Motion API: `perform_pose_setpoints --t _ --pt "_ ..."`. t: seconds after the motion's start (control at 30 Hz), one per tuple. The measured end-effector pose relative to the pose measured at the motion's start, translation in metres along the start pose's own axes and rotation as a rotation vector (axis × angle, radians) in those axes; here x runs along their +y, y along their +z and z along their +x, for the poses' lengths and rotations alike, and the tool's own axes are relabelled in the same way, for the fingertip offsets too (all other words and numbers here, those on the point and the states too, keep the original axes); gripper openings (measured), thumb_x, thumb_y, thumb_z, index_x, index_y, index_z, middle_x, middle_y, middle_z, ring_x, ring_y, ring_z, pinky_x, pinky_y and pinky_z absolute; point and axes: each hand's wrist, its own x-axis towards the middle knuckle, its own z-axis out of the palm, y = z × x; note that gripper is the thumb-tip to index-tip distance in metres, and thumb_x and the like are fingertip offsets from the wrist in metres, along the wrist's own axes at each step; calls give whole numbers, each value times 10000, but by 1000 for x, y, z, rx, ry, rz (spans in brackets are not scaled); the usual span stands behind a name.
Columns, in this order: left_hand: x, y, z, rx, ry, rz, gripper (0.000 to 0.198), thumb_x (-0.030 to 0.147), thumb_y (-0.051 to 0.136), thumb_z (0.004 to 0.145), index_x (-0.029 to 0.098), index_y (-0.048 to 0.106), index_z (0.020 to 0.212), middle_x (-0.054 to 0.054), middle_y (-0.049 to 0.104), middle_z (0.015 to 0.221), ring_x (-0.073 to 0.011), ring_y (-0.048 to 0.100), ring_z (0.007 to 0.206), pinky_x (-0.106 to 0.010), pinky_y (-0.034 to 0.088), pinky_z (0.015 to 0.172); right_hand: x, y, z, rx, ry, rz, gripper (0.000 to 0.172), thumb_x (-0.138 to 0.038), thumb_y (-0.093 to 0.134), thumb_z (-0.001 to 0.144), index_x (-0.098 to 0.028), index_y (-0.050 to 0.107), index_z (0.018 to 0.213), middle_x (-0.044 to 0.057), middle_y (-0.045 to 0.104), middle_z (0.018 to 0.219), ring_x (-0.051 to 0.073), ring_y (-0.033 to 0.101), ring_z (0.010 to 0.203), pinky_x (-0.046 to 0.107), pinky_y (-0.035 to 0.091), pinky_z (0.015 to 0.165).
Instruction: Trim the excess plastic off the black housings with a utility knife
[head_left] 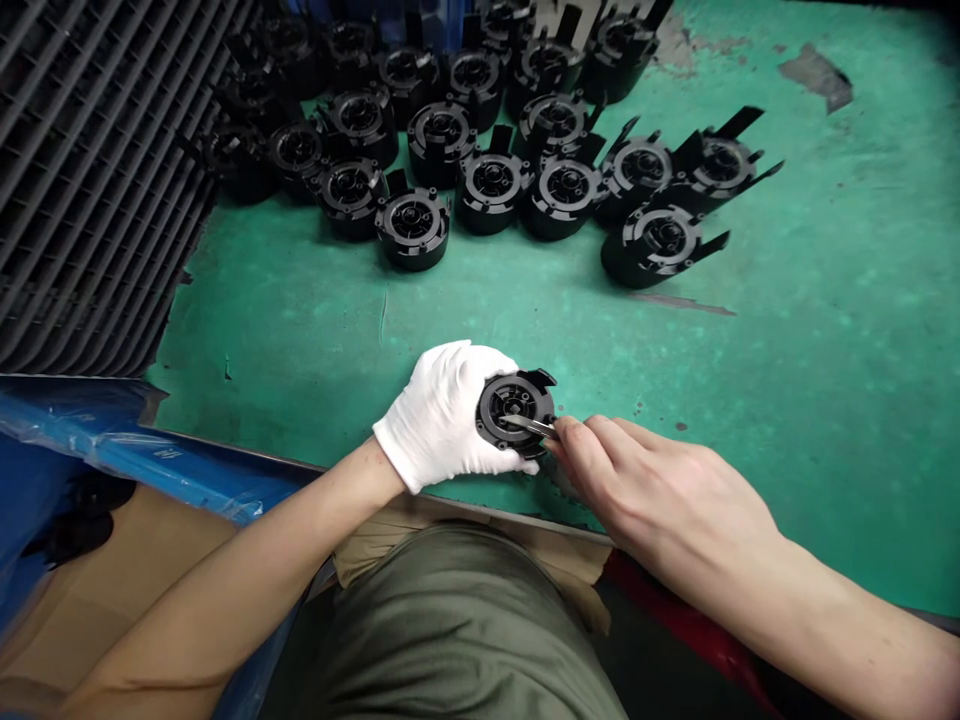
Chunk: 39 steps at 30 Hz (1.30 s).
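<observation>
My left hand [454,415], in a white glove, wraps around a round black plastic housing [499,405] near the table's front edge. The housing's ringed face, with tabs on its rim, points up at me. My right hand [637,465] is bare and closed on a slim metal tool with a pointed blade [531,425], which looks like a craft knife. Its tip lies over the middle of the housing; whether it touches cannot be made out. Most of the tool's handle is hidden inside my fingers.
Several similar black housings [412,225] stand in rows across the back of the green table [825,350]. Dark ribbed racks or trays [97,180] rise at the left. A blue-lined box [150,460] with black parts [82,515] sits below the table edge at lower left.
</observation>
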Motion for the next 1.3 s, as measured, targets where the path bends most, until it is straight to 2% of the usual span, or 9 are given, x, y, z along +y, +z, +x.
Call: perform_pose_setpoints --t 0.33,0.5,0.7,0.87,1.03,1.3 --pt "4 -4 2 -28 -14 10 835 858 923 631 230 686 1128 -118 801 1157 -351 775 1032 -510 588 965 5 5 -2 -12 6 48 189 -54 549 989 -225 531 909 -18 496 753 176 519 610 364 285 587" --pt "3 -2 1 -23 -25 3 864 825 946 620 224 672 1178 -117 798 1181 -348 776 1051 -504 586 980 0 4 -3 -2 55 46 194 -69 524 1016 -227 527 904 -22 481 734 173 501 593 361 271 588" --pt "2 -1 1 -14 -16 0 896 836 959 593 219 671 1176 -116 802 1165 -350 779 1045 -500 586 971 2 -1 1 -37 12 3 214 -44 580 961 -232 521 877 -14 496 732 183 518 594 367 287 580" --pt "2 -1 2 -16 -9 -10 865 885 906 634 221 685 1142 -120 805 1143 -347 782 1014 -502 589 937 7 -2 2 -72 -49 -16 236 -5 599 902 -227 522 886 -8 529 750 188 558 603 369 270 561" --pt "1 -1 2 -24 -25 -13 916 876 942 576 223 683 1163 -120 802 1158 -358 782 1046 -510 593 961 11 -4 4 -81 -66 -9 248 12 588 862 -227 525 875 -14 515 730 180 524 565 362 254 548" --pt "0 -1 2 -17 -15 -10 917 859 958 569 227 670 1167 -111 797 1143 -353 786 1036 -505 594 962 14 -7 7 -70 -106 -12 248 9 610 842 -227 539 874 -14 528 732 184 489 565 365 268 559"
